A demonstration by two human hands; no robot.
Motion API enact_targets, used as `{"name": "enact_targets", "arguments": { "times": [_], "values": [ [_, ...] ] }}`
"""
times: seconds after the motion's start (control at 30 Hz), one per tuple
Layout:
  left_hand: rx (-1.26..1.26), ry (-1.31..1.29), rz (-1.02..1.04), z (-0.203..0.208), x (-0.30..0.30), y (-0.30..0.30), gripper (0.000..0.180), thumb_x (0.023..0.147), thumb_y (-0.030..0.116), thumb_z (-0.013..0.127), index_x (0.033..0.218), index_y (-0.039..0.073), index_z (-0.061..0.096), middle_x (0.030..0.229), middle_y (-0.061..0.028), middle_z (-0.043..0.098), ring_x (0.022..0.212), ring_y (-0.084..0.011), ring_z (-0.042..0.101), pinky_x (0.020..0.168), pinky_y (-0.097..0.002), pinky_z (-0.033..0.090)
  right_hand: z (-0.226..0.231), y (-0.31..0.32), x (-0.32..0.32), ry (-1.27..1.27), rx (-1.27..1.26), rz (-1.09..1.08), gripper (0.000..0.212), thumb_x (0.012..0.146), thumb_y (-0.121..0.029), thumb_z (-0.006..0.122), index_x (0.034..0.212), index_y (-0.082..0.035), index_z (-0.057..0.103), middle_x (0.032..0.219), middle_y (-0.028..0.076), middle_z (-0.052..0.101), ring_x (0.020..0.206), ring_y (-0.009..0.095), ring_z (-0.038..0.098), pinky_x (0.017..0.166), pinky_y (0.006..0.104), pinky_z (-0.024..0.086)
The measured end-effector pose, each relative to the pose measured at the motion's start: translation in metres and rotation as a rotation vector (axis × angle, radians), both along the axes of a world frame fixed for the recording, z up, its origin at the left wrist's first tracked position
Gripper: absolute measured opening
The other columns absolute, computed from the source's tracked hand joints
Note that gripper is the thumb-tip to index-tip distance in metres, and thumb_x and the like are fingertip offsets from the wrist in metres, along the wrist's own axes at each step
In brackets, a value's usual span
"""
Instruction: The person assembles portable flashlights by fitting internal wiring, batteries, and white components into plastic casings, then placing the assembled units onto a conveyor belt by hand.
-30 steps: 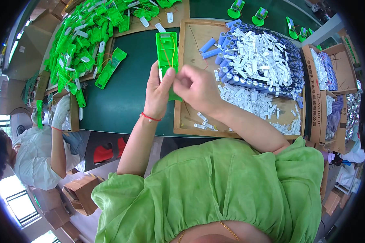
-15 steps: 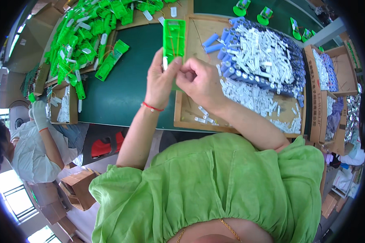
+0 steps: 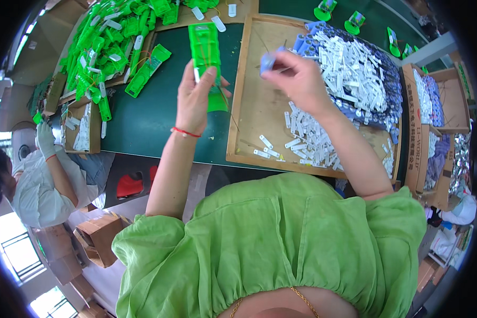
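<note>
One blue battery (image 3: 267, 64), upper centre | right hand (image 3: 305, 84) had left green case (image 3: 199, 45), fingers pinching battery | left hand (image 3: 194, 95) alone supported case, fingers clamped

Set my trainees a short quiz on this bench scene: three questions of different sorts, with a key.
1. Which hand holds the green case?
2. True or false: the wooden tray holds both white tabs and blue cells.
3. Fill the gap: the right hand grips a motion-blurred item coloured ____.

Key: 1. the left hand; 2. true; 3. blue.
</note>
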State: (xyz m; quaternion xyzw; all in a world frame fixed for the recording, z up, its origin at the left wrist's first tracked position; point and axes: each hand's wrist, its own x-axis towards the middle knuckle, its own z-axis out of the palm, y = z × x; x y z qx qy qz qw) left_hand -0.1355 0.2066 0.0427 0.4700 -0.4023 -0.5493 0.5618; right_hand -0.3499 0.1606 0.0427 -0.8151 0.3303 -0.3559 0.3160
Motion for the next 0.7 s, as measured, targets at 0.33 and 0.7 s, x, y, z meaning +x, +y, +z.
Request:
{"name": "enact_targets", "arguments": {
  "times": [0.33, 0.7],
  "values": [
    [-0.067, -0.079, -0.150, -0.001, -0.041, -0.003, 0.048, 0.096, 0.016, 0.053, 0.139, 0.006, 0.035, 0.093, -0.0071, 0.060, 0.076, -0.0135, 0.061, 0.067, -0.0284, 0.052, 0.033, -0.001, 0.021, -0.523, 0.067, -0.161, 0.036, 0.081, -0.006, 0.071, 0.114, -0.004, 0.054, 0.088, 0.013, 0.070, 0.078, 0.018, 0.070, 0.066, 0.0267, 0.056],
    [-0.085, 0.004, -0.227, 0.001, -0.052, -0.006, 0.052, 0.096, 0.016, 0.052, 0.142, 0.005, 0.031, 0.099, -0.0077, 0.059, 0.084, -0.0147, 0.061, 0.071, -0.0292, 0.053, 0.030, -0.002, 0.015, -0.568, 0.103, -0.157, 0.031, 0.080, -0.007, 0.072, 0.107, -0.002, 0.057, 0.091, 0.011, 0.068, 0.074, 0.016, 0.069, 0.061, 0.0252, 0.055]
  ]
}}
